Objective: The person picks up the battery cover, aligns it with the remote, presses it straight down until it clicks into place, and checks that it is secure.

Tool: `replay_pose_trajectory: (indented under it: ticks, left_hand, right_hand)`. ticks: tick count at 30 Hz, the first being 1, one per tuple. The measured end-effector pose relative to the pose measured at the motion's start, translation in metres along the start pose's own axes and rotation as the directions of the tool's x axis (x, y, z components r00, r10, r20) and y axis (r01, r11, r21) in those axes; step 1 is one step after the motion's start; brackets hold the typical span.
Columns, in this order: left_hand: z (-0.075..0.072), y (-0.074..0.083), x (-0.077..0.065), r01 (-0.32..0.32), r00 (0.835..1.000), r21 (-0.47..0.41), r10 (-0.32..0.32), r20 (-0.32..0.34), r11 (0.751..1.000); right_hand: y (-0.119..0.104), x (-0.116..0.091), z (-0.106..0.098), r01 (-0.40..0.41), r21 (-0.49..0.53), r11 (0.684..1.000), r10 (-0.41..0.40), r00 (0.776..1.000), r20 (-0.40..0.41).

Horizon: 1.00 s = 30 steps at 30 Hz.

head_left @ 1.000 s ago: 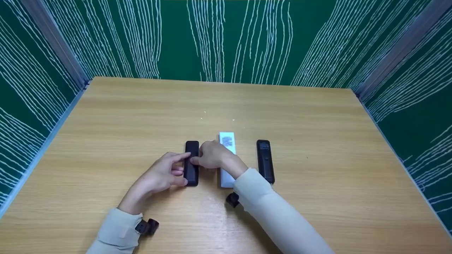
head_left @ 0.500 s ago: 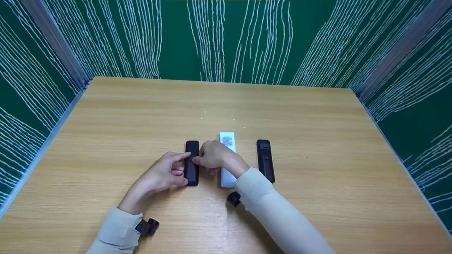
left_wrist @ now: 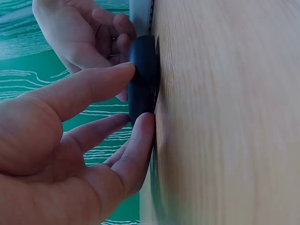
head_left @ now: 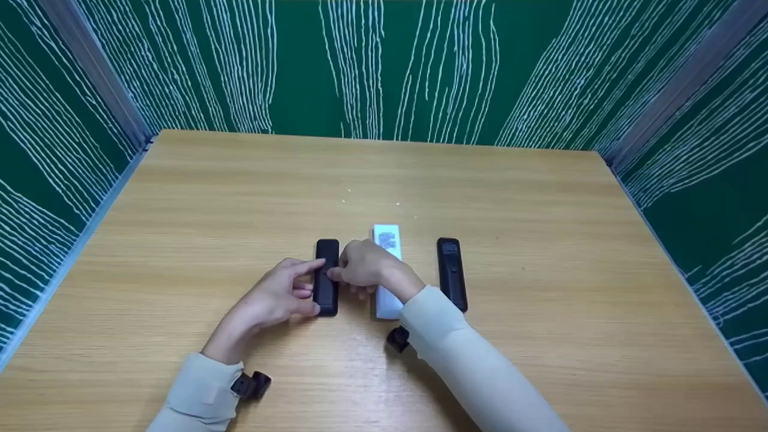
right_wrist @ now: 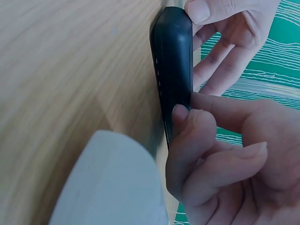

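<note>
A slim black remote control (head_left: 326,294) lies on the wooden table, left of centre, with its smooth, button-free side up. My left hand (head_left: 273,295) holds its left side, the index finger reaching onto the top and the thumb at the near end. From the other side my right hand (head_left: 363,264) pinches its right edge, with the thumb over the top face; in the right wrist view the index finger is bent against the remote's side. Partly under my right forearm lies a white remote (head_left: 389,307) with a printed label. Another black remote (head_left: 451,273) rests farther right.
The wooden table (head_left: 240,180) spreads around the hands, with a few tiny pale specks (head_left: 397,204) beyond the remotes. Green walls (head_left: 300,66) with white wavy lines enclose its back and sides. A small black wrist camera (head_left: 258,384) sticks out from the left cuff.
Over the last second my right hand has shifted very slightly to the right, its thumb sliding a little on the black remote control. The left hand and the remotes stay in place.
</note>
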<state>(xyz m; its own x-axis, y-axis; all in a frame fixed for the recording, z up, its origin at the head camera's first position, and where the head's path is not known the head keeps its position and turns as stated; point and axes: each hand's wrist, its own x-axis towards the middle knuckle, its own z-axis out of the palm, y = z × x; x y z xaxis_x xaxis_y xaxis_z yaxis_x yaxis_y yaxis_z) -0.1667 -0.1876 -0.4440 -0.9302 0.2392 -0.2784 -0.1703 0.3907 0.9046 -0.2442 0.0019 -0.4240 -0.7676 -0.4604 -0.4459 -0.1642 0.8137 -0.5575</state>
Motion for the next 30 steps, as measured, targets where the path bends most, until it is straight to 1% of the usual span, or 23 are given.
replay_pose_trajectory:
  ticks: [8,18,30]
  left_hand:
    - [0.0016,0.001,0.0003,0.01,1.0,-0.011,-0.01,-0.009,1.0]
    - [0.0014,0.0014,0.0006,0.016,1.0,-0.006,-0.016,-0.008,1.0]
    - [0.0016,0.0023,-0.0008,0.002,1.0,-0.003,-0.002,0.001,1.0]
  right_hand:
    - [-0.0033,-0.0006,0.0002,-0.015,0.003,1.0,0.015,0.999,0.029]
    - [-0.0038,-0.0008,0.0016,-0.016,-0.01,1.0,0.017,0.999,0.029]
    - [-0.0033,-0.0032,0.0033,-0.012,-0.05,0.999,0.014,0.999,0.04]
